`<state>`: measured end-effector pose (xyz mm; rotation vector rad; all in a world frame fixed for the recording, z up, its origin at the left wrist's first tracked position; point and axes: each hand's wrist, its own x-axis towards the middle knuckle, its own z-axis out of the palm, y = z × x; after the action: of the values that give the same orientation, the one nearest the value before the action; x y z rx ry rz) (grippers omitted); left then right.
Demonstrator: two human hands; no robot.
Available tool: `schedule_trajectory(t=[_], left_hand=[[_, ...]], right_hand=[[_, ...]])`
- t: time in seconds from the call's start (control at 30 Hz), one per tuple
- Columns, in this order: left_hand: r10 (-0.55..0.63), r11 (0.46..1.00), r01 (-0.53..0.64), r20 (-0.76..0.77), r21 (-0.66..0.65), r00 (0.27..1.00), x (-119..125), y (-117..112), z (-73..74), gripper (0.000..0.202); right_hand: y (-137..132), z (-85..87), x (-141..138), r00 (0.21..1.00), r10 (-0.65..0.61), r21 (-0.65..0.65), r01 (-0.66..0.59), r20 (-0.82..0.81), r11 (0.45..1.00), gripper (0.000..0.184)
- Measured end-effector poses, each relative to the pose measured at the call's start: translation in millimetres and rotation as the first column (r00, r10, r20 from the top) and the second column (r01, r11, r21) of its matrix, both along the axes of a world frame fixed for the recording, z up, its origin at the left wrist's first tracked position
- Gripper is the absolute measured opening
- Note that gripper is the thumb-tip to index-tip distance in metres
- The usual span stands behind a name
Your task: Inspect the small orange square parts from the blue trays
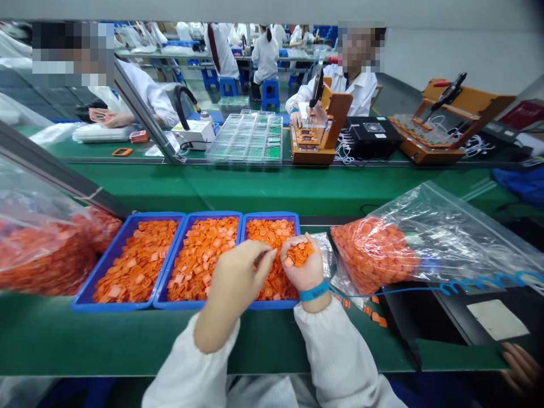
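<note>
My right hand [302, 266] is cupped palm-up over the right blue tray [272, 305], holding a heap of small orange plastic pieces [299, 253]. A blue wrist strap [313, 292] with a coiled cord circles that wrist. My left hand [240, 277] hovers just left of it with fingertips pinched together beside the heap; whatever it pinches is too small to make out. Three blue trays lie side by side on the green belt [106, 334], the middle tray [178, 303] and left tray [106, 305] also full of orange pieces.
Clear bags of orange pieces lie at the left [46, 255] and right [382, 252]. Loose pieces [376, 317] lie by a black mat. Across the belt stand a clear compartment tray [249, 136], orange fixtures [318, 136] and people in white coats. Another person's hand [521, 365] rests bottom right.
</note>
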<state>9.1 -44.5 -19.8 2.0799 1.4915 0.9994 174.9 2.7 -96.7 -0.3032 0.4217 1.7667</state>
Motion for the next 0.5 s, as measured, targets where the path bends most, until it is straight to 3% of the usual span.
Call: schedule_trajectory(t=[0.13,0.2,0.5], left_hand=[[0.038,0.993,-0.032,0.049,-0.116,0.998,29.8,10.4,-41.6,0.012],[0.07,0.988,-0.061,0.063,-0.143,0.996,38.3,13.1,-55.0,0.013],[0.033,0.984,-0.019,0.078,-0.176,0.996,36.3,6.7,-68.5,0.008]], right_hand=[[2.7,-4.3,-0.6,1.0,-0.017,0.015,0.017,0.02,1.0,0.036],[4.0,-7.3,-1.1,0.999,-0.015,0.019,0.014,0.036,1.0,0.037],[2.7,-8.8,-3.9,0.997,-0.012,0.006,0.012,0.074,1.0,0.039]])
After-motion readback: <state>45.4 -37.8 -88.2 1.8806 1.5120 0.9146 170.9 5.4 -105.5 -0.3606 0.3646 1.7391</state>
